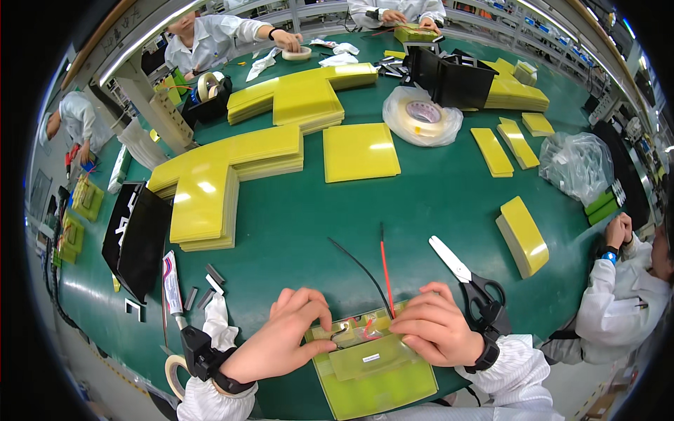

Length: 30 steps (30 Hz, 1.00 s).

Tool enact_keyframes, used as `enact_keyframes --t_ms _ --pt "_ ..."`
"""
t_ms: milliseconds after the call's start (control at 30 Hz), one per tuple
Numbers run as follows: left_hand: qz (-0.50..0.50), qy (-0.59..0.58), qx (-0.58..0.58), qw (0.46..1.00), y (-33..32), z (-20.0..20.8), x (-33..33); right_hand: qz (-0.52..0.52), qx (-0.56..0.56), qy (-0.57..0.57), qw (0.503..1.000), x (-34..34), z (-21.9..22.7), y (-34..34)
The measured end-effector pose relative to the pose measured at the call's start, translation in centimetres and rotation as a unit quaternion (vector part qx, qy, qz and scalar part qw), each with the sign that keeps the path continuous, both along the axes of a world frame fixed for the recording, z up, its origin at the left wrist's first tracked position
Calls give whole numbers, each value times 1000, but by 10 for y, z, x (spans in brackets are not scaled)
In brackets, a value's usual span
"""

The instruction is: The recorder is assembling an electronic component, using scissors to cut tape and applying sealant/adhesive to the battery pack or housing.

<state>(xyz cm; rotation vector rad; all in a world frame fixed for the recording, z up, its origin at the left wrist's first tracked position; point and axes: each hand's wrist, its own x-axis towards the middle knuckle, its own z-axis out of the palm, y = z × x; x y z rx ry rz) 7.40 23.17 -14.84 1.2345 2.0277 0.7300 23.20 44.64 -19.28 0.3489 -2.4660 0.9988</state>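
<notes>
A yellow-green battery pack [379,396] lies at the table's near edge in front of me. A loose yellowish sheet [372,359] with a small white label lies across its top. From its far end a black wire [361,266] and a red wire [385,263] stick out over the table. My left hand [284,337] grips the pack's left side, thumb on top by the exposed wiring and fingers curled. My right hand [435,326] holds the far right corner with bent fingers over the sheet's edge; its fingertips are partly hidden.
Scissors [469,277] lie to the right of the pack; a tube [172,284] and grey strips [207,300] lie left. Farther off are stacks of yellow sheets [203,210], a bagged tape roll [425,119] and black boxes [137,238]. Co-workers [210,42] sit around the table.
</notes>
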Motion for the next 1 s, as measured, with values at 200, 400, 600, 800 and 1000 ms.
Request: enact_keyframes --t_ms 200,400,600,800,1000 --pt "61 62 32 996 -12 -2 5 39 69 -25 997 -2 10 -6" --pt "116 51 98 987 -24 -14 10 53 215 -57 974 -22 34 -29" --pt "113 31 142 983 -26 -20 11 82 213 -83 970 -35 35 -33" --pt "111 5 145 983 -26 -21 9 83 153 -220 960 -58 48 -48" --pt "113 5 136 984 -27 -23 11 115 153 -307 932 -73 53 -48"
